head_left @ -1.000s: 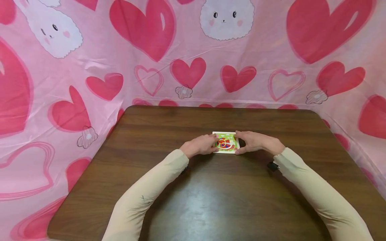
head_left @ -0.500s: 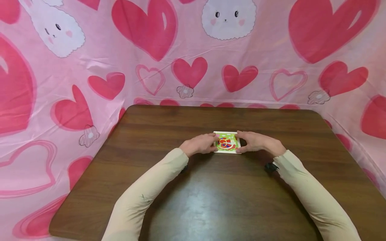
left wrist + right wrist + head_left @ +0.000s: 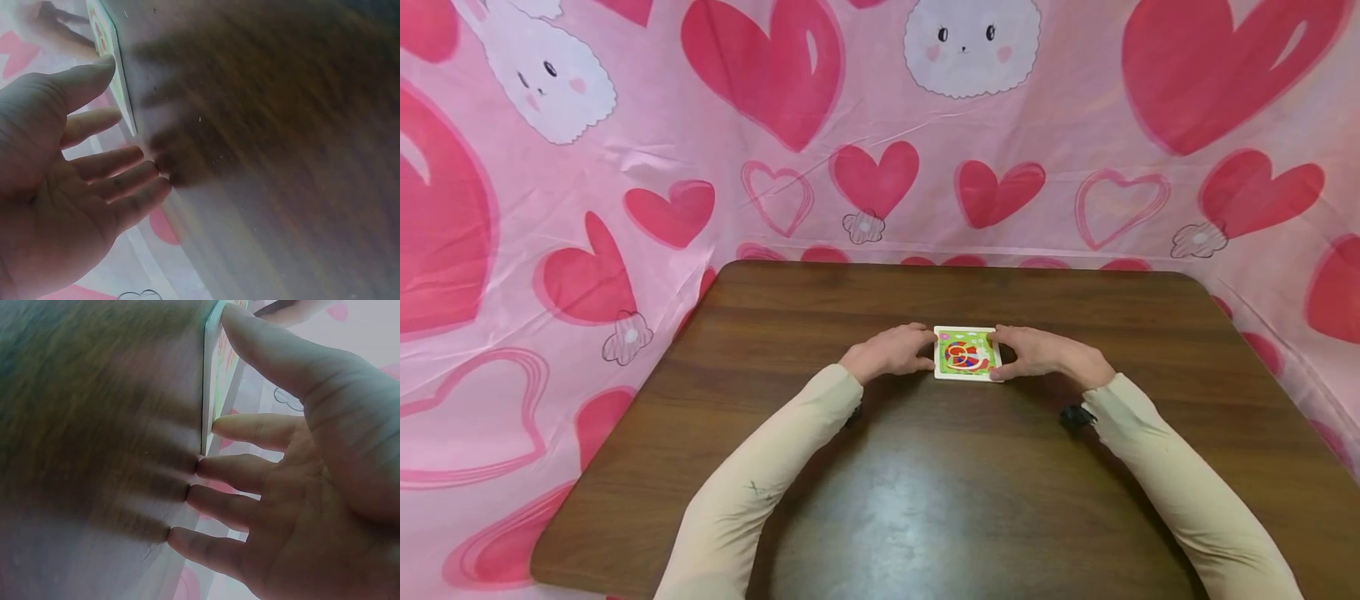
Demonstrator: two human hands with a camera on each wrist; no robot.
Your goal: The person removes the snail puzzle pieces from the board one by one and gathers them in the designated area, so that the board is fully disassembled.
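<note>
Fingers [image 3: 122, 187] of the left hand [image 3: 886, 352] lie loosely spread, close to straight, grasping nothing. Thumb and index are at the left edge of the board [image 3: 967, 354]; touching or just beside it, cannot tell. Right hand [image 3: 1037, 353]: also spread, nearly straight, not curled round anything; thumb at the near right corner, index near the far one, both apparently touching. Its other fingertips rest on the desk [image 3: 887, 500], probably to steady the hand.

Board lies flat on the desk between the hands, snail picture up, white border framing it. Flanked this way, it seems to be kept square by light contact rather than gripped; the flat lie suggests no lift is under way.

Farther out: pale sleeves [image 3: 767, 467], a black device [image 3: 1077, 417] at the right wrist. Beyond the desk, pink heart-print cloth [image 3: 917, 121].
</note>
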